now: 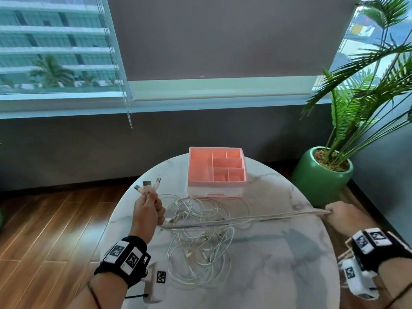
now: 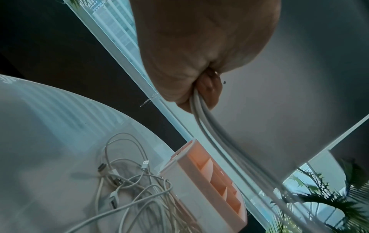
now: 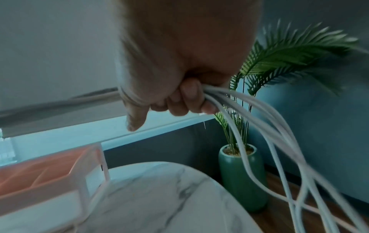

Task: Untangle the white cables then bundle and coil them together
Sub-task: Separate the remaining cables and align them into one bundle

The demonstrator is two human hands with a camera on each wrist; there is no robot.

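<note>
A tangle of white cables lies on the round marble table. My left hand grips three cables near their USB plugs, which stick up above the fist. From it a taut bundle of white cables runs right to my right hand, fisted around it at the table's right edge. In the left wrist view the cables leave the left hand. In the right wrist view the right hand grips several strands that hang down past the edge.
A pink compartment organizer stands at the table's far side, just behind the tangle. A potted palm in a green pot stands on the wooden floor to the right. A window sill and wall run behind the table.
</note>
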